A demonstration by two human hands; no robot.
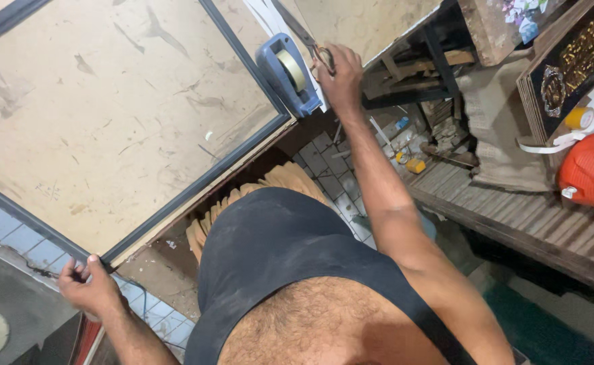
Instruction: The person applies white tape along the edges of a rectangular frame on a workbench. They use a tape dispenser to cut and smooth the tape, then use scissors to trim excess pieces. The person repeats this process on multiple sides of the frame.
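A large beige board edged with a thin dark metal frame lies flat and fills the upper left of the view, its face scuffed and stained. The left hand, at about seven o'clock, is clenched on the frame's near corner, thumb over the dark edge and fingers curled beneath. The right hand reaches out to about one o'clock, past the frame's far corner, and its fingers are closed around the handles of a pair of metal scissors whose blades point up and to the left across a pale sheet. Just beside that hand, toward eleven o'clock from it, a blue plastic tape dispenser with a roll of tan tape rests against the frame's right edge, touching it.

Below the board, near the middle of the view, a fan of thin tan wooden sheets stands on a pale tiled floor. At three o'clock a red-orange plastic jug with white straps sits on a slatted dark wooden platform. A dark carved plaque with gold ornament leans at two o'clock.
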